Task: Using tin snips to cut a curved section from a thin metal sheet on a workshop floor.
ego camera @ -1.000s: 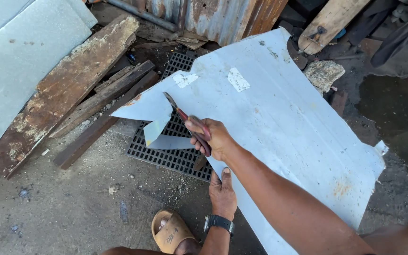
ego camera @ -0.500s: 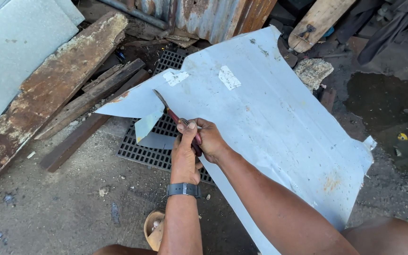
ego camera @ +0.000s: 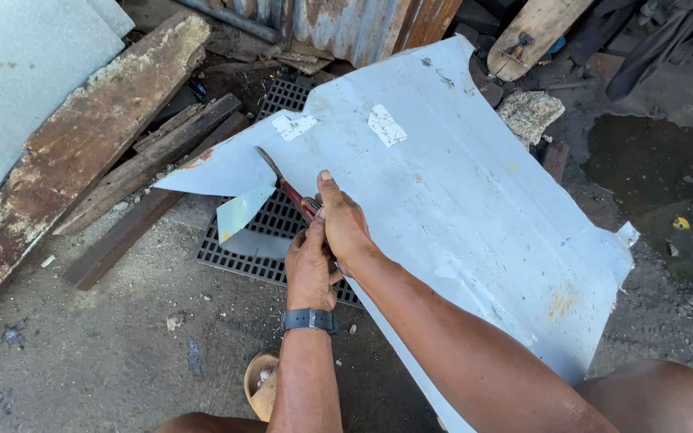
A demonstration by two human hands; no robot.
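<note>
Item: metal sheet (ego camera: 459,200), pale grey, large, laid slanted over the ground from 12 o'clock down to 4 o'clock of the view. Two pale stickers are seen near its upper edge.

Tool: snips (ego camera: 286,186), red-handled, blades pointed toward 11 o'clock, engaged in the sheet's left edge at the centre of the view.

Right hand (ego camera: 345,223): closed around the snips' handles, thumb raised along the sheet. Left hand (ego camera: 309,269): wrapped over the same handles from 6 o'clock, pressed against the right hand; a dark watch (ego camera: 310,320) is worn at the wrist. Both hands are thus occupied by the one tool.

State of work, as judged: a cut is opened from the left edge inward. A narrow pointed strip (ego camera: 210,172) is left above the blades, reaching toward 9 o'clock, and a small curled flap (ego camera: 242,210) is bent down below them. The cut is short against the sheet's whole span; most of the sheet, from the blades toward 3 o'clock, is uncut. No piece is fully separated, so far as can be seen.

Surroundings: a black drain grate (ego camera: 270,240) lies under the cut edge. Rusty planks (ego camera: 90,144) lie at 9 to 10 o'clock, corrugated iron (ego camera: 354,24) at 12 o'clock, a stone (ego camera: 529,114) at 1 o'clock, and a sandal (ego camera: 260,386) at 6 o'clock.
</note>
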